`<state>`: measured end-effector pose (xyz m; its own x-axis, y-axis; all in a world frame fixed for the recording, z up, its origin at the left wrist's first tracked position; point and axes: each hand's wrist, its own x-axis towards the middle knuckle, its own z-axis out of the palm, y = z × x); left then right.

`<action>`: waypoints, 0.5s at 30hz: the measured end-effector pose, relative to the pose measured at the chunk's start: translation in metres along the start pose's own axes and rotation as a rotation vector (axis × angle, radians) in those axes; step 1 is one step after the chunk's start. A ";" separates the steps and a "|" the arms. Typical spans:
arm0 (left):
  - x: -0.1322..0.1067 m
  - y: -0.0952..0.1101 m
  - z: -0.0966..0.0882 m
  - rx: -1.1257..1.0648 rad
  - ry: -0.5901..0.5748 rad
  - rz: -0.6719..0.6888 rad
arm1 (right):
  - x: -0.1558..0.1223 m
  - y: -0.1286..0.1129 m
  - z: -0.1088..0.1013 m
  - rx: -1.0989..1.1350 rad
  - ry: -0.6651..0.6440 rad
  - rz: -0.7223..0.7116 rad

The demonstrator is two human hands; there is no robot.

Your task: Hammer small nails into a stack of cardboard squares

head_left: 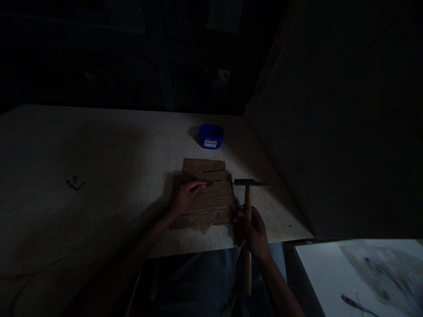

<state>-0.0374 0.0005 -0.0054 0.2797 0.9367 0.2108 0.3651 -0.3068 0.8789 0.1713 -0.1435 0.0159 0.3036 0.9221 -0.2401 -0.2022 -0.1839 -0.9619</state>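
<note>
My right hand (254,231) is wrapped round the wooden handle of a hammer (248,198), held upright at the table's front edge with its dark head at the top. Over a stack of torn brown cardboard (211,200), my left hand (188,196) pinches a small dark object (209,184) between thumb and fingertips. The object is too small and dim to name. It is at or just above the cardboard's surface.
Behind the cardboard stands a blue plastic container (211,137) with a white label. Small dark pieces (75,182) lie on the pale table (132,145) at left. A dark panel (330,132) rises along the right side. At lower right is a white surface (320,268) with a slim tool (352,301).
</note>
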 end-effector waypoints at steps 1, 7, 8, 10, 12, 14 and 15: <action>0.000 0.000 0.000 -0.004 0.005 -0.006 | 0.000 0.001 0.000 -0.022 -0.001 -0.003; -0.002 0.001 0.002 -0.047 0.018 -0.045 | -0.001 0.000 0.002 -0.148 -0.020 0.006; -0.002 0.001 0.002 -0.053 0.017 -0.049 | -0.001 0.001 0.002 -0.166 -0.018 -0.001; -0.003 0.002 0.002 -0.057 0.011 -0.055 | -0.002 0.002 0.002 -0.180 -0.029 -0.003; -0.003 0.004 0.002 -0.059 0.008 -0.063 | -0.001 0.003 0.001 -0.178 -0.043 -0.002; -0.003 0.004 0.003 -0.066 0.016 -0.075 | -0.001 0.005 0.000 -0.190 -0.044 -0.010; -0.003 0.004 0.003 -0.070 0.020 -0.082 | 0.000 0.005 -0.001 -0.204 -0.039 -0.019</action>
<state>-0.0339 -0.0038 -0.0032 0.2337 0.9614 0.1449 0.3234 -0.2174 0.9210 0.1710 -0.1451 0.0109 0.2687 0.9377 -0.2201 -0.0024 -0.2278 -0.9737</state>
